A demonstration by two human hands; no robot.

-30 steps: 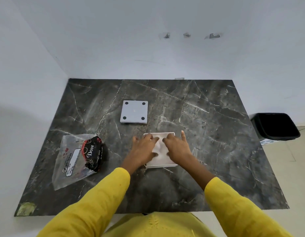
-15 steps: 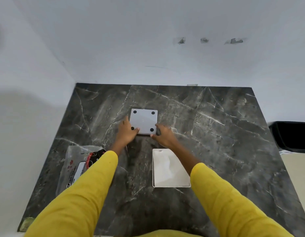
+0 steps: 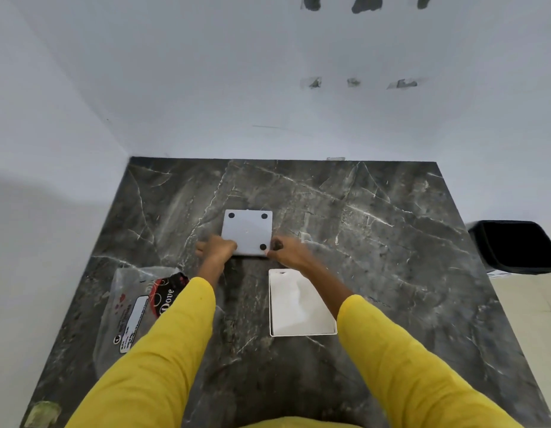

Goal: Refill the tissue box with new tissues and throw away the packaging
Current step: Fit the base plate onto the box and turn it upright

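Note:
A grey square panel with black round feet (image 3: 248,231), the tissue box's bottom cover, lies on the dark marble table (image 3: 376,230). My left hand (image 3: 217,250) grips its near left corner and my right hand (image 3: 288,251) grips its near right corner. Nearer to me sits the white tissue box (image 3: 294,307), open side up, with white tissues inside. The clear plastic tissue packaging (image 3: 135,304) with a black and red label lies at the left, partly hidden by my left sleeve.
A black waste bin (image 3: 515,245) stands on the floor beyond the table's right edge. White walls close the table at the back and left. A greenish scrap (image 3: 41,413) sits at the table's near left corner.
Both hands left the white tissue box and reached forward to the grey cover, taking hold of its near corners. The camera view tilted up and forward.

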